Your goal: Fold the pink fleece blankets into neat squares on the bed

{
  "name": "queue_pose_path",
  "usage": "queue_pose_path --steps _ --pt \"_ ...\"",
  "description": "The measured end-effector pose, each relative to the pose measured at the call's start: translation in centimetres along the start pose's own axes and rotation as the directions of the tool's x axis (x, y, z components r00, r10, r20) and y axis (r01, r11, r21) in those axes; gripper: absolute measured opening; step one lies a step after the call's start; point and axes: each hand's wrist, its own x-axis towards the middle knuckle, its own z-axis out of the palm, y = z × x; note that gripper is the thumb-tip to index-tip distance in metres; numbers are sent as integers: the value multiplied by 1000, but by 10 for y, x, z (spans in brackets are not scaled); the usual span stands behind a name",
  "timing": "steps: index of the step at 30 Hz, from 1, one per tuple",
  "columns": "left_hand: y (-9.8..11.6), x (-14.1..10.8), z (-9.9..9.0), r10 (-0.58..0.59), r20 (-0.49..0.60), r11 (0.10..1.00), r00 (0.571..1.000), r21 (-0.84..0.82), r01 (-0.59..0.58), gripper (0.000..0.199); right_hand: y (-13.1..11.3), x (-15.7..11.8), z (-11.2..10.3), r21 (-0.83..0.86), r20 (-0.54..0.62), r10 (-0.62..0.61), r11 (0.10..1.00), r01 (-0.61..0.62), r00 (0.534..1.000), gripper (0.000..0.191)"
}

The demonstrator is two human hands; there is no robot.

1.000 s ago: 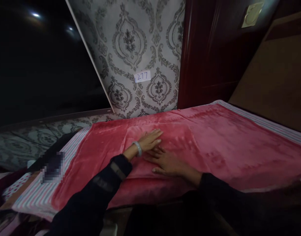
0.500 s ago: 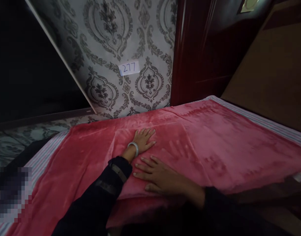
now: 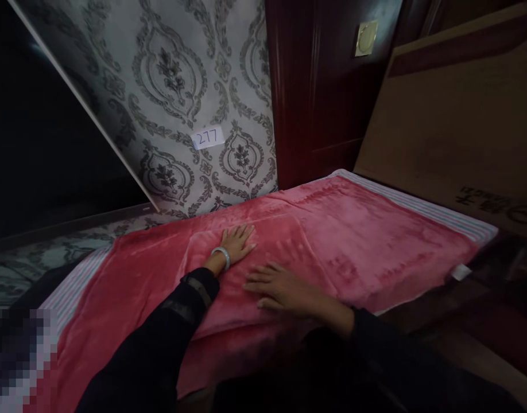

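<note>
A pink-red plush blanket [image 3: 353, 235] is spread before me, with a squarish raised or layered area outlined in its middle. My left hand [image 3: 236, 244], with a pale bracelet on the wrist, lies flat on that area, fingers spread. Nearer to me and to the right, my right hand [image 3: 285, 289] is over the same area with fingers stretched out, slightly blurred. Whether its palm touches the plush I cannot tell. Neither hand grips anything.
A striped cloth [image 3: 436, 209] shows under the blanket's edges. Behind stand a patterned wall [image 3: 173, 103] with a paper label [image 3: 208, 137] and a dark red door [image 3: 324, 103]. A large cardboard box [image 3: 453, 120] stands at right, a dark screen [image 3: 52, 132] at left.
The view has shifted to the right, showing more of the box and the blanket's right corner. My right hand has moved slightly over the plush; my left hand stays on nearly the same spot.
</note>
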Motion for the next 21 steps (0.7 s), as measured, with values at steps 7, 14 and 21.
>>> queue_pose_path --steps 7,14,21 --pt "65 42 -25 272 -15 956 962 -113 -271 63 30 -21 -26 -162 -69 172 970 -181 983 56" --pt "80 79 8 246 0 966 969 -83 -245 70 36 -29 5 -189 -120 270 938 -290 955 64" --pt "78 80 16 260 -12 960 966 -100 -260 68 39 -36 7 -152 -72 181 970 -190 981 58"
